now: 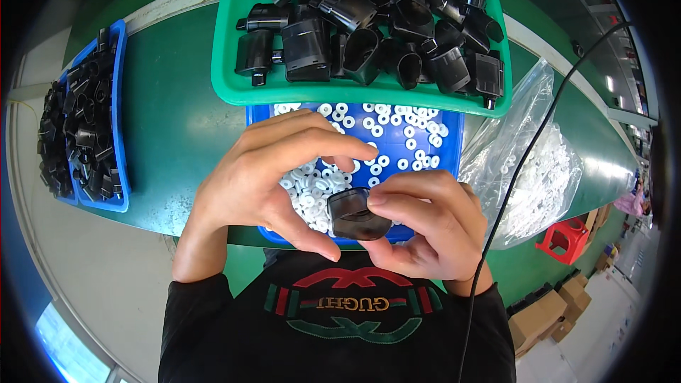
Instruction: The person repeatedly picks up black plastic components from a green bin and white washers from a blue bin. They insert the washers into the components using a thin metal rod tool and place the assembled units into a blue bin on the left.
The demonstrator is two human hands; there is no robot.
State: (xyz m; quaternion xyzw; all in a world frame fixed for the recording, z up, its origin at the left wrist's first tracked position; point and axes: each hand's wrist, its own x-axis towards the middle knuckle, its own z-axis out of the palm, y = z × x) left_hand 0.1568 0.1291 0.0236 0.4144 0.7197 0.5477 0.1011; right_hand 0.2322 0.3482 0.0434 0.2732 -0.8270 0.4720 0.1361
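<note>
My right hand (433, 223) pinches a black hollow plastic part (355, 216), its open end facing up toward me. Just left of that part, my left hand (277, 170) is spread in a C shape, thumb and fingers apart, with nothing visible between them. Both hands are over a blue tray (266, 110) scattered with white ring-shaped washers (308, 195), heaped thickest beneath the left fingers. Beyond it, a green tray (234, 89) overlaps the blue tray's far edge and holds many black plastic parts (305, 46) like the one in my hand.
At the far left, blue bins (120, 135) hold more black parts. A clear plastic bag (532, 163) of white washers lies right of the blue tray on the green table (170, 64). A black cable (521, 163) hangs across the right side. A red stool (565, 239) and cardboard boxes (546, 315) stand beyond.
</note>
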